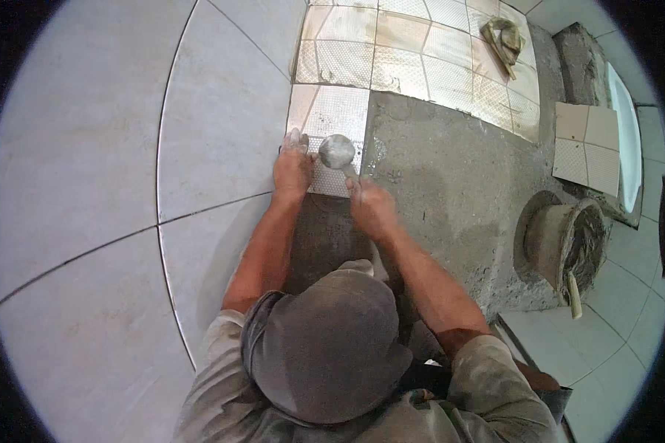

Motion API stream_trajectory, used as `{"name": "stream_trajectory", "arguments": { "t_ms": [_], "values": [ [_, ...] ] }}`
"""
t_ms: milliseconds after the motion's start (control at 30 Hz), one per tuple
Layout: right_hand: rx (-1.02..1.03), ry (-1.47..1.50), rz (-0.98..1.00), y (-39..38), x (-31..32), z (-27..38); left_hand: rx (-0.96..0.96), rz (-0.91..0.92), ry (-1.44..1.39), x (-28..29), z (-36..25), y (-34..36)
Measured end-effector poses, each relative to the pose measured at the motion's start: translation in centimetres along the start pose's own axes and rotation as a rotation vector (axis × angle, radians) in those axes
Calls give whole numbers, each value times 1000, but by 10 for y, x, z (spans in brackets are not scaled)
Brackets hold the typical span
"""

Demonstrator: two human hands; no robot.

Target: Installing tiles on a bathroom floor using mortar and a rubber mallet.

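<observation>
A patterned floor tile [338,111] lies against the left wall, its top edge meeting the tiles laid beyond it. My left hand [294,168] rests on this tile's left side by the wall, fingers extended forward and the thumb apart. In my right hand [374,210], the fingers are wrapped round the short handle of a mallet [337,151]. Its round, whitish head is over the tile's lower part; whether it touches the surface I cannot tell.
Rough grey mortar [451,184] spreads to the right. Laid tiles [421,55] fill the far side, with a crumpled cloth [504,43] on them. A loose tile [587,148] leans at right, near a mortar bucket [558,240] with a tool handle [575,295]. A grey cap [325,343] blocks the lower middle.
</observation>
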State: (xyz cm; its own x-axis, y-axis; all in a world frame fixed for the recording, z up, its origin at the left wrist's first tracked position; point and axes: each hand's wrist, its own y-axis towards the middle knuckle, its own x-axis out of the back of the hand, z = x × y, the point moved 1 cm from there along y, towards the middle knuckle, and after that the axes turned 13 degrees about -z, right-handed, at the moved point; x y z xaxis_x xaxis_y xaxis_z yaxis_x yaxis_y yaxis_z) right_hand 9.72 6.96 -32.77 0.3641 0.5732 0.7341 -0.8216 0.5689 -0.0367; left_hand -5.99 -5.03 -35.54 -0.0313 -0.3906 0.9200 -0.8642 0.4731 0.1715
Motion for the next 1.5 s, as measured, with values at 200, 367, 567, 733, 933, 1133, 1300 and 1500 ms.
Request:
{"name": "stream_trajectory", "arguments": {
  "t_ms": [200,367,567,733,933,1133,1300,1500],
  "values": [
    [9,-58,-119,5,5,-21,179,148,-36,-18,7,-21],
    [268,-72,-131,32,-9,-27,-357,310,350,9,-38,-33],
    [104,51,25,63,-14,37,22,117,66,11,-19,-42],
    [-8,-45,261,85,-32,48,13,23,-19,4,-15,-41],
    [-54,-50,285,83,-36,48,63,112,31,7,-14,-36],
    [11,0,189,77,-31,45,129,203,2,14,-21,-33],
    [112,33,264,73,-9,60,85,115,50,14,-17,-35],
    [-58,-34,296,77,-7,65,76,77,56,12,-18,-39]
  ]
}}
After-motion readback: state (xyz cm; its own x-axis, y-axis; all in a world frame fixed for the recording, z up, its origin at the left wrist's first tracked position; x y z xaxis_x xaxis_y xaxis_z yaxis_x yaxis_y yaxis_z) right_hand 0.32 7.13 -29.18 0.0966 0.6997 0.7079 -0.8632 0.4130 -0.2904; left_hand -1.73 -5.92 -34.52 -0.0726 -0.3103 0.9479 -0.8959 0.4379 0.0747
